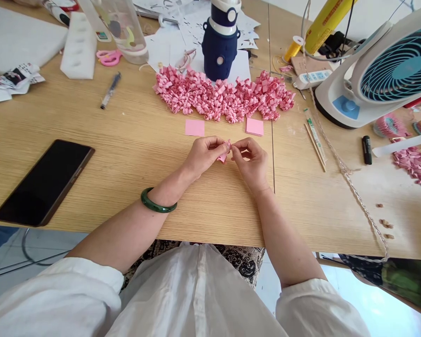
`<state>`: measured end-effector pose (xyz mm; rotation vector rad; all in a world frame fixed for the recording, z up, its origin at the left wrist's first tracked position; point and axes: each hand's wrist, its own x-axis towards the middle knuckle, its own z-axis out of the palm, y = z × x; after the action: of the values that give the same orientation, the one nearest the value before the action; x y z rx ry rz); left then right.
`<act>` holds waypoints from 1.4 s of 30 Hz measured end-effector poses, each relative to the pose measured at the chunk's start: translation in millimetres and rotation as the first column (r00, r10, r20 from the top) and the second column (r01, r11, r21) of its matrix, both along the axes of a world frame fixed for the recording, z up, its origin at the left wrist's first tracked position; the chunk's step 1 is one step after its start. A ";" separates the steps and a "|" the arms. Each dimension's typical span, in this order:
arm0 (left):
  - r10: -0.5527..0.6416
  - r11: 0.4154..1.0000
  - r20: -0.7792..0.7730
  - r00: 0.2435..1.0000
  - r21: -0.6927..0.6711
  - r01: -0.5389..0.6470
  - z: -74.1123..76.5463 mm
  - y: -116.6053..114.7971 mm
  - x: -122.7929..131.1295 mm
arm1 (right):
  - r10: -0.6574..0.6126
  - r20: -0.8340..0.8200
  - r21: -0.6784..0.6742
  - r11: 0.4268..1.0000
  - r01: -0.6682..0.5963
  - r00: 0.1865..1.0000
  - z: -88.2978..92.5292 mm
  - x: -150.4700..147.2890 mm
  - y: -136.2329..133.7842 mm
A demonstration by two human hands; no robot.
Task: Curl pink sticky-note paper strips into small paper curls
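My left hand [207,154] pinches a small piece of pink paper [222,157] between thumb and fingers, just above the table. Close against it, my right hand [251,161] has its thumb and forefinger pinched at the paper's upper end. The fingers partly cover the paper, so its exact shape is hidden. Beyond my hands lie a flat pink paper rectangle [194,127] on the left and a small stack of pink paper rectangles [254,127] on the right. Behind these stretches a long heap of curled pink paper pieces [217,98].
A dark blue bottle [220,54] stands behind the heap. At left are a phone [44,182], a pen [110,91], pink scissors [108,57] and a clear bottle [128,32]. A fan [375,70], wooden sticks [315,147], a black marker [366,150] and a twisted cord [358,192] occupy the right.
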<state>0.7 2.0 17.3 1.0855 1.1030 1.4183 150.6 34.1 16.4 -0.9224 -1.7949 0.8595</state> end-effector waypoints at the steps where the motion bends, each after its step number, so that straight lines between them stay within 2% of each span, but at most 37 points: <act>1: 0.005 1.000 0.007 1.000 0.000 -0.005 0.0 0.0 0.3 | 0.001 0.027 0.048 0.999 -0.002 1.000 0.1 0.4 -0.3; 5: 0.025 1.000 0.002 1.000 -0.008 -0.025 0.2 -0.4 0.6 | 0.006 0.122 0.234 0.972 -0.035 0.992 -2.2 2.4 0.7; 8: 0.039 0.999 -0.037 0.999 0.000 -0.039 1.4 -1.1 0.2 | -0.001 0.173 0.322 0.945 -0.056 0.985 -5.4 4.1 3.2; 13: 0.020 1.000 -0.049 0.999 0.019 -0.019 3.6 -1.1 -0.2 | -0.018 0.276 0.371 0.924 -0.089 0.961 -7.8 6.9 6.9; 19: 0.041 0.999 0.001 0.999 0.011 -0.041 1.7 0.2 -1.0 | -0.025 0.301 0.444 0.888 -0.117 0.953 -10.4 8.4 8.8; 24: 0.072 0.997 0.095 0.993 -0.015 -0.071 0.2 1.9 -1.5 | -0.033 0.335 0.433 0.893 -0.123 0.942 -10.2 9.3 7.5; 30: 0.100 0.995 0.196 0.975 0.002 -0.103 0.1 3.8 -3.8 | 0.027 0.317 0.375 0.915 -0.152 0.948 -12.1 11.0 7.3; 36: 0.172 0.985 0.174 0.970 -0.039 -0.168 2.8 4.3 -2.7 | 0.058 0.288 0.274 0.951 -0.140 0.956 -12.1 8.4 5.0; 42: 0.143 0.990 0.113 0.983 -0.027 -0.141 3.5 4.3 -0.7 | -0.018 0.109 0.204 0.979 -0.005 0.994 -7.3 2.1 1.5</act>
<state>-0.1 6.3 20.7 0.9144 1.1263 1.5600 152.6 35.7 9.1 -0.8556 -1.9332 0.6159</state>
